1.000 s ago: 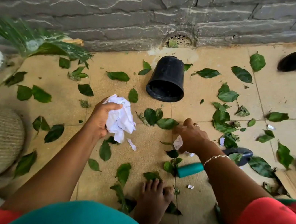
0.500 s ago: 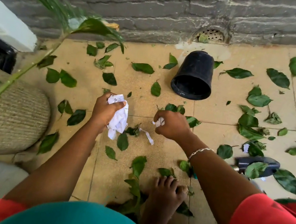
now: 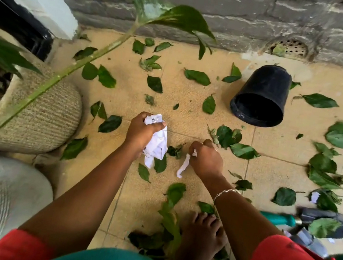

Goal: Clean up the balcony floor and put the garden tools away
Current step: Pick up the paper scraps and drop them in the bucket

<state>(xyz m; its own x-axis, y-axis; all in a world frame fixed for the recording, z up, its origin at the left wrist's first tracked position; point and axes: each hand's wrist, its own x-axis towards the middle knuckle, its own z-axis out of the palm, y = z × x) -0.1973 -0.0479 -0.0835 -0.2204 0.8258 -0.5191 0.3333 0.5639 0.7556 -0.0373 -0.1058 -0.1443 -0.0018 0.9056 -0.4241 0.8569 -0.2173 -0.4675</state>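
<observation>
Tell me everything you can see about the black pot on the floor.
The black pot looks like thin, matte plastic, round and tapering toward its base. It lies tipped on its side on the tan tiled floor, open mouth toward the person, base toward the grey stone wall near the drain. The inside looks dark and empty. Green leaves lie scattered around it, one right against its far side.

Centre: floor patch point(image 3: 185, 120) lying open. Tipped black pot point(image 3: 262, 94) blocking far right; woven planter point(image 3: 44, 111) and leaning stem point(image 3: 73, 66) crowding left; trowel point(image 3: 309, 217), perhaps second tool, lying near right.
</observation>
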